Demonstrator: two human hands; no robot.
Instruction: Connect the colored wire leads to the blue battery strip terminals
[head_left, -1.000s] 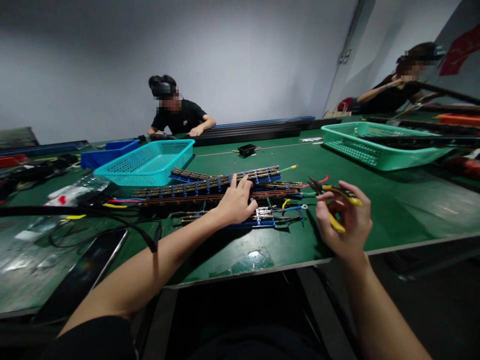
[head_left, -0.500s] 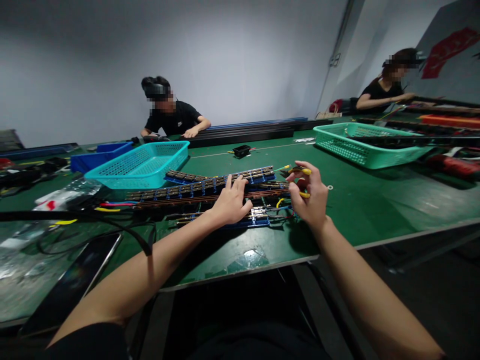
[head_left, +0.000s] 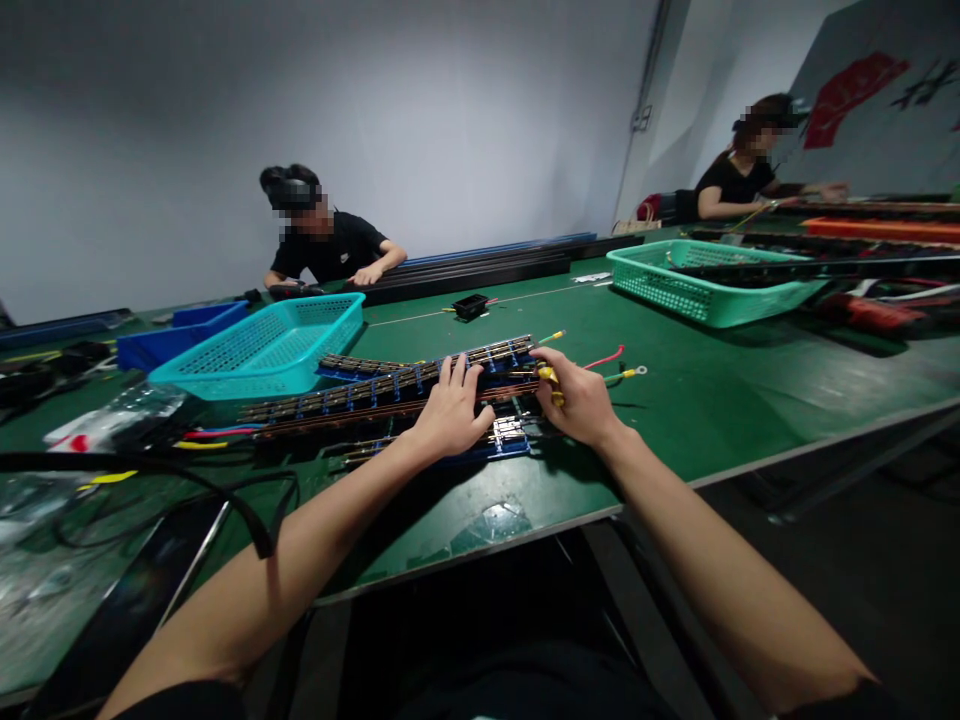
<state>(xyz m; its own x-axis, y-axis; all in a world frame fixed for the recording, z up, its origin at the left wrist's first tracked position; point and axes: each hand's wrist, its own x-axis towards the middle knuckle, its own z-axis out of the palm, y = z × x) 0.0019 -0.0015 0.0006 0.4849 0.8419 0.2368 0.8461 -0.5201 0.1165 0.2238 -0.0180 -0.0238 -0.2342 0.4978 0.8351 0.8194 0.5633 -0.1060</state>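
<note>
Across the green table (head_left: 697, 370) lie long slatted strips (head_left: 375, 390) with blue clips and brass-coloured rods. My left hand (head_left: 450, 412) rests on these strips, its fingers spread and palm down. At their right end, my right hand (head_left: 581, 397) is closed around pliers with yellow handles (head_left: 552, 385); their jaws are hidden among the strips and wires. Beyond that hand a red wire (head_left: 606, 357) and a yellow-ended lead with a ring terminal (head_left: 640, 371) stick out. A thin green wire (head_left: 553, 337) leaves the upper strip.
A turquoise basket (head_left: 259, 350) stands at the left before a blue bin (head_left: 176, 335); a green basket (head_left: 720, 300) sits at the right. A small black part (head_left: 471, 306) lies behind the strips. A black strap (head_left: 255, 515) hangs near my left arm. Two people work beyond.
My right hand has moved left with the pliers, in against the strip ends, and their handles are closer together. The red wire and ring terminal now show beyond it. The left hand stays put.
</note>
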